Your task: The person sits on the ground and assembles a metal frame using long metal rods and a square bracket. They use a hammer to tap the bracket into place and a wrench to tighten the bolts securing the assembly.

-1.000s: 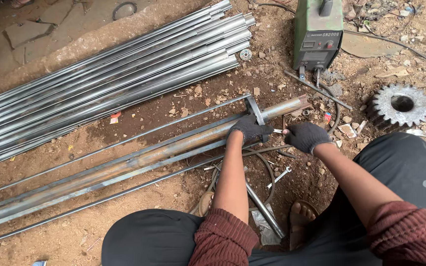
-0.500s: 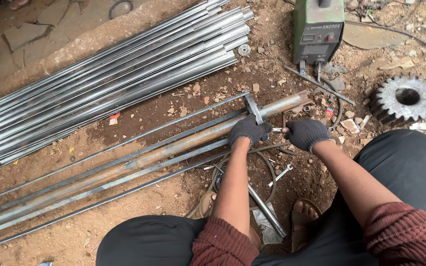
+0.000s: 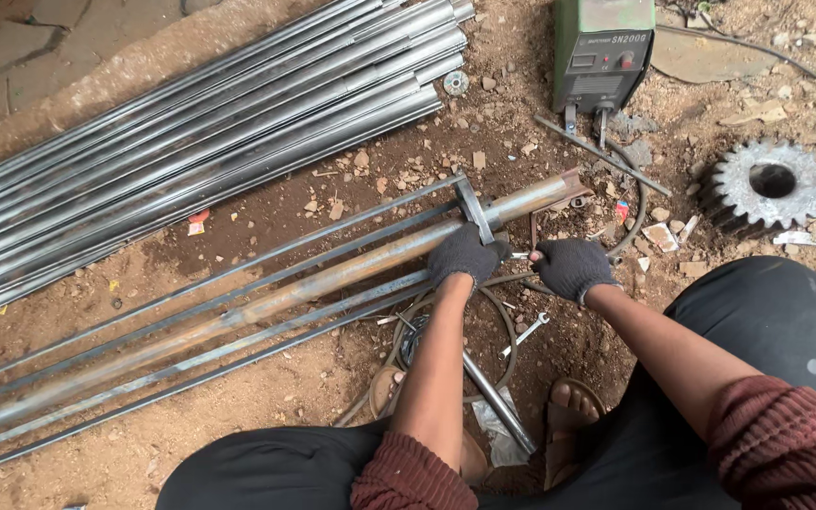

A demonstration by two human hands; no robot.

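- Nearest, the person squats on bare earth, sandalled feet tucked in, a short steel bar (image 3: pixel 499 404) and a small spanner (image 3: pixel 528 333) lying on the dirt between the knees.
- Both gloved hands reach forward, side by side. The left hand (image 3: pixel 465 256) is clenched over the rusty pipe (image 3: pixel 332 279), just near of the flat cross plate (image 3: pixel 475 210) that sits across it.
- The right hand (image 3: pixel 572 267) is closed too, just right of the left; it seems to grip something thin, though I cannot tell what.
- The pipe's long axis runs from near left to far right, its open end (image 3: pixel 568 185) just beyond the hands. The left hand is on it; the right is close beside but apart.
- Thin rods (image 3: pixel 238 274) lie along both sides of the pipe, parallel to it.
- Farther off, a stack of bright steel tubes (image 3: pixel 200 123) lies at much the same slant, well apart from the hands.
- Far right stand a green welding machine (image 3: pixel 602 55) with its cables, and a large toothed gear (image 3: pixel 766 184) on the rubble-strewn ground.
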